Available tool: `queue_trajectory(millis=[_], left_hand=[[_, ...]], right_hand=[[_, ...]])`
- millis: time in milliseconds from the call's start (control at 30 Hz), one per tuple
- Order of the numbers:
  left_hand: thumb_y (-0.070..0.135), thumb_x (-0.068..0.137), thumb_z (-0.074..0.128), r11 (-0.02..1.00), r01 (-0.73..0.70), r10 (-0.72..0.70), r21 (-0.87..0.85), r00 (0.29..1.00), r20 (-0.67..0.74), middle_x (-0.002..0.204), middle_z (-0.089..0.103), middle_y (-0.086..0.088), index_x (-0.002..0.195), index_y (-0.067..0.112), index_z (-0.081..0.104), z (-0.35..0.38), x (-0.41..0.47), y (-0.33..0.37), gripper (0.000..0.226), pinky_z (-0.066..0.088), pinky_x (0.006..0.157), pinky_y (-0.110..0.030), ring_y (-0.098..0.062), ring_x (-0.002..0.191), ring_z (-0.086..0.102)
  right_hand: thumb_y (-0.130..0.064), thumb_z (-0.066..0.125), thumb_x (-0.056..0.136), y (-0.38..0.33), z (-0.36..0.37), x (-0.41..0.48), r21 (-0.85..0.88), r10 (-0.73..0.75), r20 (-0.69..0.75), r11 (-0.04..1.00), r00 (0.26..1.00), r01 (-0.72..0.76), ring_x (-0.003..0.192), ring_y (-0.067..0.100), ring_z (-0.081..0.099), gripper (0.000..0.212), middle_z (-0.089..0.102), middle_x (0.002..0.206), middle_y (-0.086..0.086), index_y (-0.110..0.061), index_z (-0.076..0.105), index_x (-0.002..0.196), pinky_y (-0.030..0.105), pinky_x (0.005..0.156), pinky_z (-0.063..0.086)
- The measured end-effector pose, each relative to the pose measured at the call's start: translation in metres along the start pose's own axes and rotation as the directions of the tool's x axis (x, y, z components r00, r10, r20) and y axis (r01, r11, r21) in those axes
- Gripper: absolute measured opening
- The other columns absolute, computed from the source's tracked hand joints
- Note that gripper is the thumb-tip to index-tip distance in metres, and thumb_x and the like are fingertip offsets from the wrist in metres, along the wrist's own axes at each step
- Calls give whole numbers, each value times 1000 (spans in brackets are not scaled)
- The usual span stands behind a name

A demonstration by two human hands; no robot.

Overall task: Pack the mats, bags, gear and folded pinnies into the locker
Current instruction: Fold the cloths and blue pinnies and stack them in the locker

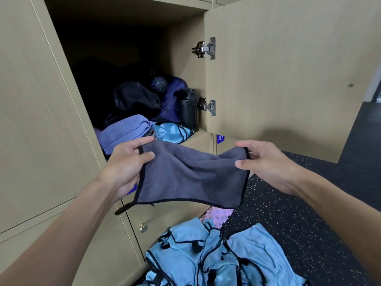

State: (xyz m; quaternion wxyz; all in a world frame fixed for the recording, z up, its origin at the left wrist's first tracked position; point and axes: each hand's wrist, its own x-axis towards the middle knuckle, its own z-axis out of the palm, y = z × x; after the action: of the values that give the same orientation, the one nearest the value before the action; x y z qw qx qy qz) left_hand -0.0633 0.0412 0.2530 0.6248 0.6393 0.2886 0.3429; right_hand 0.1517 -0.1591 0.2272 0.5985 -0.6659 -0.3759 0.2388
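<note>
before the open locker (127, 65), left hand (125, 168) and right hand (266, 164) pinch opposite top corners of grey towel (191, 174); long axis spans hand to hand, opening lies up-left, nearer the left.

Left hand (123, 168), right hand (268, 168), fingers (244, 145) pinching

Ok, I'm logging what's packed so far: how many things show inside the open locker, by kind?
Bags: 2, a black bag and a navy bag
Black bottle: 1
Dotted ball: 1
Folded purple cloth: 1
Folded blue pinny: 1
Total: 6, the dark back being unreadable
</note>
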Motion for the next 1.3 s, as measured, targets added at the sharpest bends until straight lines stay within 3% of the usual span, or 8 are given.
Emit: queue_trajectory(millis=[100,233,367,533,700,867,1067,1300], left_hand=[[-9,92,59,980,-71,88,183,993,-84,91,76,-10,113,11,66,-6,-1,-1,29,58,72,-27,-17,78,71],[-1,91,66,914,-158,218,372,968,-123,82,75,-18,92,16,69,-13,0,-4,17,56,77,-41,-23,71,67],[9,89,71,909,-180,250,377,957,-145,75,74,-4,88,20,75,-14,2,-6,11,54,77,-37,-14,66,63],[0,84,74,942,-180,217,283,970,-107,70,75,4,101,12,73,-10,1,-2,21,57,66,-16,-5,65,69],[4,80,80,907,-217,277,360,953,-122,66,72,5,95,13,73,-8,1,-4,20,56,66,-17,-3,61,65],[8,84,77,891,-286,349,354,928,-129,71,73,11,80,20,75,-2,-1,0,12,57,74,-29,-3,65,64],[9,82,79,864,-280,353,419,929,-108,79,70,3,92,29,76,-3,0,-3,22,55,82,-34,-11,71,58],[7,80,81,800,-270,363,535,929,-73,77,71,-9,104,17,76,-8,4,-5,26,58,79,-32,-14,69,63]], right_hand=[[10,66,85,-1,-6,2,-137,-57,-77,989,995,46,105,15,66,40,70,113,5,-20,65,112,19,88,50],[3,67,88,4,-20,3,-179,-112,-190,981,975,77,87,12,65,25,74,100,4,-22,71,93,20,78,49],[-2,64,92,9,-26,1,-169,-118,-216,982,969,82,84,10,62,20,72,99,4,-18,71,100,15,67,46],[-2,59,95,9,-30,1,-240,-140,-256,968,956,77,46,-9,52,15,66,79,-3,-9,72,98,5,45,36],[-4,58,96,11,-33,4,-291,-149,-298,955,943,58,75,9,59,18,68,86,-1,-16,69,90,15,65,45],[-3,58,96,12,-36,7,-260,-160,-353,963,922,67,72,16,55,10,67,84,9,-12,62,93,25,65,43],[2,61,93,7,-36,4,-178,-128,-393,982,911,61,84,10,65,25,71,93,-3,-10,68,115,5,67,49],[-5,76,83,3,-33,5,-227,-113,-376,974,920,27,87,11,63,33,70,101,2,-11,67,115,14,75,46]])
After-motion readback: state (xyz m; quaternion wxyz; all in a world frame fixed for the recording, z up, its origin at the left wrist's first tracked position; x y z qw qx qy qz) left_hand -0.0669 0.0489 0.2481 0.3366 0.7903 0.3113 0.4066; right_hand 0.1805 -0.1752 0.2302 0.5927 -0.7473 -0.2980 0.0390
